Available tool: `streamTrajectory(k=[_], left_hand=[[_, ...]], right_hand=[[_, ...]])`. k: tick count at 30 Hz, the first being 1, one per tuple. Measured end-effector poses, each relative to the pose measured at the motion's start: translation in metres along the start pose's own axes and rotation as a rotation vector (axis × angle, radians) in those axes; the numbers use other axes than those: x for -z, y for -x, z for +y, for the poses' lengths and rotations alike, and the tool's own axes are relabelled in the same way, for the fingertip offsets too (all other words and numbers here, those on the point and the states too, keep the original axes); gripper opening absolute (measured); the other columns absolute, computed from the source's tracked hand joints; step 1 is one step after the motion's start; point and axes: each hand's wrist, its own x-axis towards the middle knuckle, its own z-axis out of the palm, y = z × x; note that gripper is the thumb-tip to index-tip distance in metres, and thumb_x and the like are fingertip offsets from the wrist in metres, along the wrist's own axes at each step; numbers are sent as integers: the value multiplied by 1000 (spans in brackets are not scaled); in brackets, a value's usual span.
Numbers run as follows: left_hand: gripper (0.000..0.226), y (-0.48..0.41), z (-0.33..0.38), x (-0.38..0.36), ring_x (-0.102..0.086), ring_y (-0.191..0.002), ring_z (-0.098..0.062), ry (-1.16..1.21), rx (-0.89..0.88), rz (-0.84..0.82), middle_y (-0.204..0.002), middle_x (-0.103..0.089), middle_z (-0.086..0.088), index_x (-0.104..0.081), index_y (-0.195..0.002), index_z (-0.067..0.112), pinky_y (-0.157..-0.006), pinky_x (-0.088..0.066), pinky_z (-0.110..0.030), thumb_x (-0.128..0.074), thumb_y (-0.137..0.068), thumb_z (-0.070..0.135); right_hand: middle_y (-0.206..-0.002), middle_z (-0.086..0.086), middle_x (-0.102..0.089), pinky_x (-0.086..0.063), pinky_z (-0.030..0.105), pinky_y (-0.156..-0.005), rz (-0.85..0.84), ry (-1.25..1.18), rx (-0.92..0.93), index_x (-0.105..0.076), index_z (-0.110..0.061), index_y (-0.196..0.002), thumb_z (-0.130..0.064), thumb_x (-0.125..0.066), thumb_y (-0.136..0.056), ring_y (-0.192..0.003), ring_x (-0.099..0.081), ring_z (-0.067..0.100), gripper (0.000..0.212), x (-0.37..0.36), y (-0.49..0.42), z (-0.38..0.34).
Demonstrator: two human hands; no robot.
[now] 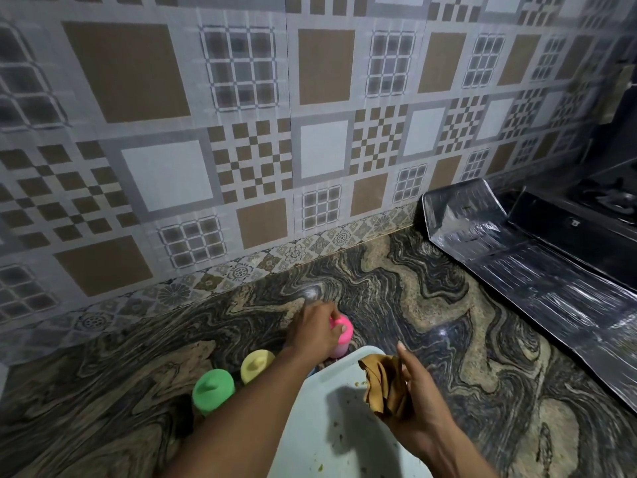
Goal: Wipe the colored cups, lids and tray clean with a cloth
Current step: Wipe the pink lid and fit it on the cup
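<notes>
Our left hand (pixel 315 327) grips the pink cup (pixel 340 336) by its lid, on the counter (pixel 448 339) just beyond the tray (pixel 331 439). Right hand (pixel 418 398) holds the brown cloth (pixel 382 384) bunched, above the tray w/ crumbs on it. Green cup (pixel 213 391) & yellow cup (pixel 256 365) stand lidded, left of the tray, near each other.

Dim indoor light is falling from above, leaving the right edge of the frame sinking into near black. A small glare spot is shining on the marbled counter (pixel 310 294) at centre, and streaky reflections are flaring on the glossy dark surface (pixel 537 281) at right. Hand shadows are darkening the pale tray (pixel 348 408). Wide-angle distortion is bowing the wall tiles (pixel 206 132), and slight blur is softening everything.
</notes>
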Motion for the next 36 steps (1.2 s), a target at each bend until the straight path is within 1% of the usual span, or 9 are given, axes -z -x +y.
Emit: streamTrajectory(k=[10,14,20,24,27,29,32,34,36], left_hand=[[16,0,5,1,-57,-99,-26,7,12,-44,-111,-57,-4,-53,-86,26,-86,-53,-44,-68,-92,25],[9,1,5,1,-60,-97,-27,-14,31,-26,-108,-61,-4,-60,-90,24,-83,-54,-43,-68,-92,27],[8,-2,6,3,-61,-99,-31,-17,86,-70,-117,-58,-12,-63,-89,25,-82,-52,-39,-70,-91,28],[11,-8,8,10,-62,-107,-30,42,131,-159,-116,-65,-9,-67,-96,21,-85,-49,-33,-73,-86,23],[14,-11,9,18,-64,-102,-28,28,123,-179,-113,-69,-9,-70,-98,17,-84,-52,-34,-72,-86,22],[22,-10,10,24,-63,-105,-29,1,86,-139,-115,-67,-10,-70,-106,16,-84,-50,-33,-73,-87,25],[23,-3,9,30,-61,-106,-29,16,14,-94,-114,-65,-11,-68,-108,16,-84,-46,-31,-73,-89,28],[21,9,7,35,-61,-101,-28,39,-38,-54,-108,-63,-9,-69,-106,17,-79,-44,-30,-73,-89,29],[20,25,5,39,-60,-93,-24,62,-85,12,-102,-62,-6,-70,-106,18,-77,-45,-30,-72,-89,29]], right_hand=[[-78,19,-71,-53,35,-57,-32,-53,2,-65,6,-122,-48,-58,-93,-51,-65,28,62,-2,14,1],[-89,19,-73,-51,38,-66,-11,-50,9,-69,4,-118,-48,-58,-93,-53,-66,27,58,-1,16,2],[-81,19,-69,-52,36,-62,-44,-112,-28,-61,5,-128,-53,-67,-85,-55,-64,29,73,1,12,3],[-94,22,-71,-57,39,-68,-61,-50,-16,-66,3,-117,-27,-71,-84,-67,-67,31,45,-3,19,4],[-94,27,-68,-60,42,-59,-3,68,-35,-65,1,-104,0,-56,-87,-73,-66,32,19,0,20,6],[-87,25,-57,-60,44,-58,10,137,-38,-62,2,-89,4,-47,-82,-62,-58,31,17,1,21,7],[-94,28,-56,-54,56,-85,-77,222,-8,-70,7,-81,0,-39,-86,-74,-58,36,32,4,28,5],[-97,30,-57,-52,52,-83,-161,269,-12,-75,8,-89,-2,-37,-84,-85,-55,40,40,6,35,5],[-83,24,-57,-52,45,-75,-243,339,-26,-70,8,-79,2,-35,-80,-74,-57,37,36,4,44,4]])
